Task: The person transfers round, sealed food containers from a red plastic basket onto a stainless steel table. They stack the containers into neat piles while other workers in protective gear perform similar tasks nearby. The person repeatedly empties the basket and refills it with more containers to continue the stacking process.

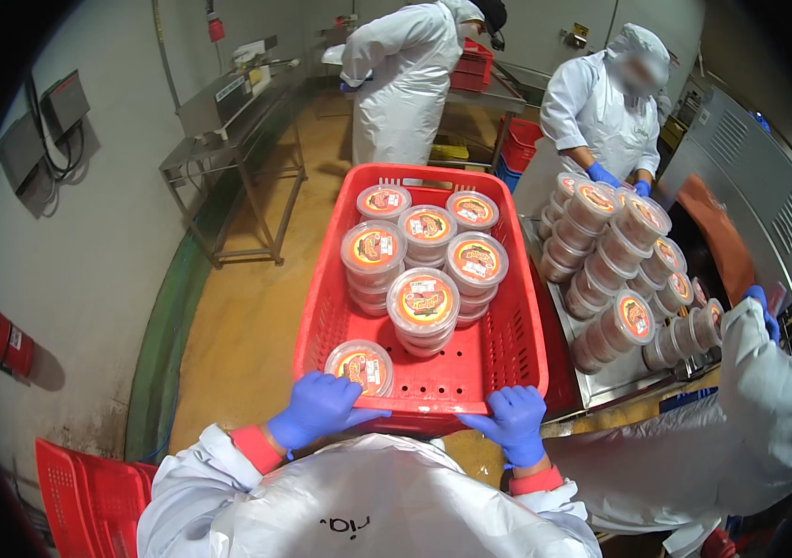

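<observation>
In front of me is a red plastic crate (523, 307) with perforated sides and floor. Both my hands wear blue gloves. My left hand (319, 411) grips the crate's near rim at its left corner, close to a round lidded plastic tub (360, 367). On the same rim, near the right corner, my right hand (513, 423) has its fingers curled over the edge. Stacks of clear tubs (424, 303) with labelled lids fill the crate's middle and far end. Part of the crate floor (438, 376) shows bare near me.
A steel table (602, 390) at right bears many stacked tubs (598, 265). One co-worker (605, 111) handles tubs there; another person (751, 432) stands close on my right. A third person (403, 84) stands beyond the crate. Red crates (89, 495) lie at lower left; a steel stand (242, 146) is by the wall.
</observation>
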The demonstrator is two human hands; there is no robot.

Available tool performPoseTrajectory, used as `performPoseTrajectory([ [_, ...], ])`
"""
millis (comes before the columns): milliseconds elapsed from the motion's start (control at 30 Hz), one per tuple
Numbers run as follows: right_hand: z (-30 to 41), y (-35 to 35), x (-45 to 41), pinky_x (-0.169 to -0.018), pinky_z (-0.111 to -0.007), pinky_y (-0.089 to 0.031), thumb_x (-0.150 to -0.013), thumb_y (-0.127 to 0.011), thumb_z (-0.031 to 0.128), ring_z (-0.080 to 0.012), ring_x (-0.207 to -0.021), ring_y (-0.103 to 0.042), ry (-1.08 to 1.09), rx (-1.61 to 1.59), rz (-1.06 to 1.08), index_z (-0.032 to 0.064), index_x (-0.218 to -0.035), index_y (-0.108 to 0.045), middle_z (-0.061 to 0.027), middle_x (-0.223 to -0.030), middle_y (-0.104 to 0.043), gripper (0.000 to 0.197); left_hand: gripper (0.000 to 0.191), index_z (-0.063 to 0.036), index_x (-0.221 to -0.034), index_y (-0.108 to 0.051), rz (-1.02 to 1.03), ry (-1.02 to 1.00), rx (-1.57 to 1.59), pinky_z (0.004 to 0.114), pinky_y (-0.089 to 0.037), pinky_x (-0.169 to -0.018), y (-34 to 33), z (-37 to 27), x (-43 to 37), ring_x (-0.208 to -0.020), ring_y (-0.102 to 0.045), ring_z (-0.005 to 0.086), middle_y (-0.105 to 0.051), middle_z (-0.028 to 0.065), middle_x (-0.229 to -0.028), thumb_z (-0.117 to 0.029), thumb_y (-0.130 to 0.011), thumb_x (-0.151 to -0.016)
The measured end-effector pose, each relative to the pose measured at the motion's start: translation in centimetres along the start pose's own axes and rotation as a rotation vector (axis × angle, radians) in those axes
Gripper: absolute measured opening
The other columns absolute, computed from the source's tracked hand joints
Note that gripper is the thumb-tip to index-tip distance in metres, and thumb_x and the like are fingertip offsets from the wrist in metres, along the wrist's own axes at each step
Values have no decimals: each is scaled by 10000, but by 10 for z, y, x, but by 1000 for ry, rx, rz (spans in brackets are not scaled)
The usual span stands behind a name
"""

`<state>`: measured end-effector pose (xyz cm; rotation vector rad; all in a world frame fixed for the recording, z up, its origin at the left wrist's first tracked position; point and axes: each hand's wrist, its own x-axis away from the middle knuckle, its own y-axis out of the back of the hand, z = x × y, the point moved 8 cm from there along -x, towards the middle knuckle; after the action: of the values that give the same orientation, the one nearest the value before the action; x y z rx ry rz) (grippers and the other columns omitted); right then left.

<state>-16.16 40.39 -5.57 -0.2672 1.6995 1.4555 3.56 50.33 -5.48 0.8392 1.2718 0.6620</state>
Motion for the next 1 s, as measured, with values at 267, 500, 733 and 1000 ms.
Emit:
performPoseTrajectory([
  [267, -68, -14, -19, -435, -332, -266, -581, -649, 559, -219, -421, -366, 35, 124, -28, 112, -510, -340, -48, -473, -323, 548, 456, -108, -539, -503, 21, 11, 94, 305, -364, -397, -40, 0, -57, -415, -502, 192, -483, 49, -458, -521, -610, -697],
  [500, -154, -32, -37, -524, -369, -337, -565, -607, 595, -274, -541, -454, -34, 146, 66, 76, -568, -427, -88, -551, -420, 550, 434, -89, -599, -515, -69, 39, 174, 329, -409, -429, -73, -16, -116, -448, -520, 208, -493, 69, -482, -498, -589, -723],
  [733, -195, -46, -55, -652, -383, -396, -576, -644, 532, -305, -684, -503, -175, 113, 280, 54, -735, -547, -117, -668, -510, 513, 480, 1, -946, -530, 153, 40, 417, 395, -475, -610, -87, -15, -144, -679, -598, 307, -584, 169, -746, -433, -585, -749],
  [1000, -179, -36, -104, -865, -333, -415, -691, -686, 326, -251, -1010, -535, -787, -457, 575, -30, -1120, -518, -169, -1078, -565, 583, 489, -55, -1130, -532, 184, 336, 745, 343, -444, -826, -47, 139, -204, -933, -582, 267, -581, 138, -1055, -372, -604, -765],
])
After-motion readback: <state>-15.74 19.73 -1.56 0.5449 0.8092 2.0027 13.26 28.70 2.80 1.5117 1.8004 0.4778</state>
